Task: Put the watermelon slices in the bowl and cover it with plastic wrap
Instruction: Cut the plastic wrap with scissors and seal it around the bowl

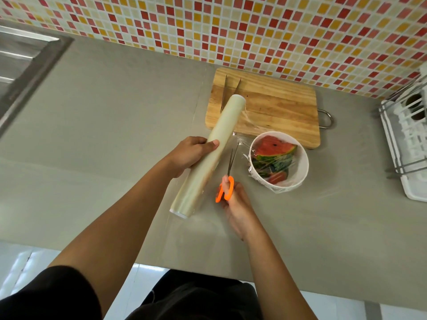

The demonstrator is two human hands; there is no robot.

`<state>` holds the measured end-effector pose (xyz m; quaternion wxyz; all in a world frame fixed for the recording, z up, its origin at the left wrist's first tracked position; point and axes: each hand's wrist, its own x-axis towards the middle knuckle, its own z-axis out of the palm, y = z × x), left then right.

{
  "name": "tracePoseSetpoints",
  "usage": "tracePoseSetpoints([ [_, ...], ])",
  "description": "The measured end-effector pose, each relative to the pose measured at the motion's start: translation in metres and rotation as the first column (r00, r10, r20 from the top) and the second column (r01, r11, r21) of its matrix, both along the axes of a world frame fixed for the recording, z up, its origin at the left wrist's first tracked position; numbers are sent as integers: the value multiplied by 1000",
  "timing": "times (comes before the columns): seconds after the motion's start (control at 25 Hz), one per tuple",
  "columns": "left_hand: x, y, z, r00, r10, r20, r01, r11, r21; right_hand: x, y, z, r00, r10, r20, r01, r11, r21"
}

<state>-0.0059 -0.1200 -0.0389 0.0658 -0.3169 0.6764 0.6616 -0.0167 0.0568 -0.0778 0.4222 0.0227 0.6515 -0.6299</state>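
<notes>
A white bowl [298,179] on the grey counter holds watermelon slices [273,150], and clear plastic wrap [245,146] stretches over it from the left. My left hand [190,153] grips the roll of plastic wrap [215,146], lifted at a slant above the counter. My right hand [238,206] holds orange-handled scissors [225,188]. Their blades point away from me, into the film between the roll and the bowl.
A wooden cutting board [277,105] lies behind the bowl with metal tongs [227,91] on it. A white dish rack [409,144] stands at the right edge. A steel sink [25,72] is at the far left. A tiled wall runs along the back.
</notes>
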Motion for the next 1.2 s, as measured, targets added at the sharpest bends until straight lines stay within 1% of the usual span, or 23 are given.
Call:
tracePoseSetpoints([
  [0.12, 1, -3, 1, 1000, -4, -2, 4, 1000, 6, -18, -18, 8, 999, -49, -5, 48, 997, -60],
  [0.28, 5, -8, 1, 1000, -4, 5, 4, 1000, 5, -41, -49, 19, 994, -70, -81, 67, 997, -40],
  [0.4, 4, -5, 0, 1000, -13, 3, 13, 1000, 13, -44, -49, 13, 986, -134, -102, 120, 985, -128],
  [0.48, 5, -6, -1, 1000, -15, 15, 15, 1000, -1, -45, -46, 8, 983, -150, -105, 132, 979, -157],
  [0.64, 11, -16, -2, 999, -27, 32, 27, 999, -23, -55, -57, 16, 985, -94, -147, 78, 991, -112],
  [0.72, 12, -20, -2, 1000, -20, 23, 20, 1000, -18, -58, -62, 16, 980, -112, -162, 93, 988, -123],
  [0.84, 14, -26, -2, 1000, -4, 29, 5, 1000, -16, -61, -69, 15, 979, -157, -131, 135, 978, -159],
  [1.0, 19, -34, -3, 999, -11, 32, 11, 1000, -1, -68, -82, 19, 983, -126, -134, 113, 989, -100],
  [1.12, 22, -39, -3, 999, -6, 35, 7, 1000, -5, -67, -87, 19, 983, -152, -106, 132, 975, -180],
  [1.2, 25, -44, -4, 999, -6, 47, 6, 1000, -9, -68, -92, 18, 980, -178, -90, 158, 967, -198],
])
